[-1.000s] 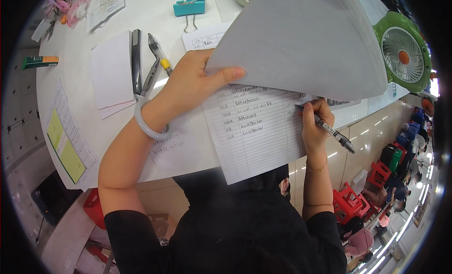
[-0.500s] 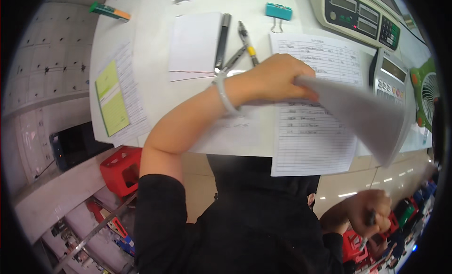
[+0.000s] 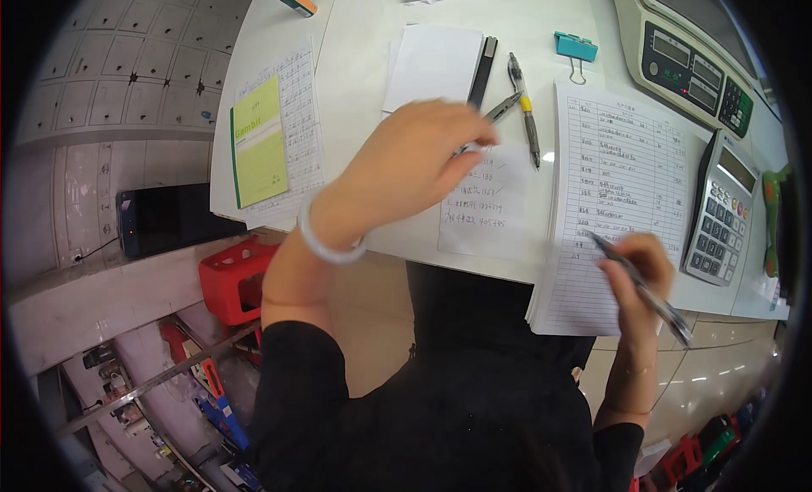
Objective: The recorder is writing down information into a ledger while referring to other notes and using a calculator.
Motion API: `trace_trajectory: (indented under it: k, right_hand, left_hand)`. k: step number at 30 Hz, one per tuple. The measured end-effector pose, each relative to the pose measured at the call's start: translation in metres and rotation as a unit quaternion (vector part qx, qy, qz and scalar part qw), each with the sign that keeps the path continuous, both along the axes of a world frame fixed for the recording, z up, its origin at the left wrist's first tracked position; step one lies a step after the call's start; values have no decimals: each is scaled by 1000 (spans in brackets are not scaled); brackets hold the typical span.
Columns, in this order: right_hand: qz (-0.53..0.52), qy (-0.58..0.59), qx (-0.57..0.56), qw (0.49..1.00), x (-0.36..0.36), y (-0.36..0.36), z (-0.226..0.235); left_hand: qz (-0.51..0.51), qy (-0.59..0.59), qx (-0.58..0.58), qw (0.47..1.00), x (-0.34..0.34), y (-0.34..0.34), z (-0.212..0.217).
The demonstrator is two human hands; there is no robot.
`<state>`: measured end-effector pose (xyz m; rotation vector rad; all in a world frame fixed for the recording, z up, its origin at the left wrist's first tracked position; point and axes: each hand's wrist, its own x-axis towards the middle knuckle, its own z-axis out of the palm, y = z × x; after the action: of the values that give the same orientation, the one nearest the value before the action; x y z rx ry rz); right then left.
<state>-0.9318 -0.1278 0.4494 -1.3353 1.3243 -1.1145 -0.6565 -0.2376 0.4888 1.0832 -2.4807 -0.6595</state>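
My right hand grips a pen, its tip over the lower rows of a stack of lined, handwritten sheets. My left hand, with a pale bangle on the wrist, hovers over the table beside a small handwritten note. Its thumb and forefinger are apart; the other fingers are mostly hidden. Just past those fingers lies a silver pen, its lower end covered by the hand. A pen with a yellow band lies between it and the lined sheets.
A grey calculator and a weighing scale stand right of the sheets. A teal binder clip, blank paper and a black pen-like stick lie farther back. At left is a green booklet; a red stool stands below.
The lifted sheets now lie flat on the stack. My left hand has drawn back leftward from them, uncovering the note. My right hand has come up from the lower right to the stack with the pen.
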Motion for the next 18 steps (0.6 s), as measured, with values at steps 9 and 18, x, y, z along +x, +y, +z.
trace_trajectory:
  k: [9, 18]
  right_hand:
    - [177, 82, 147, 970, 64, -50, -19]
    - [158, 4, 183, 970, 66, -50, -28]
  left_hand:
    - [152, -48, -15, 987, 20, 110, -58]
    - [187, 9, -52, 981, 18, 134, -84]
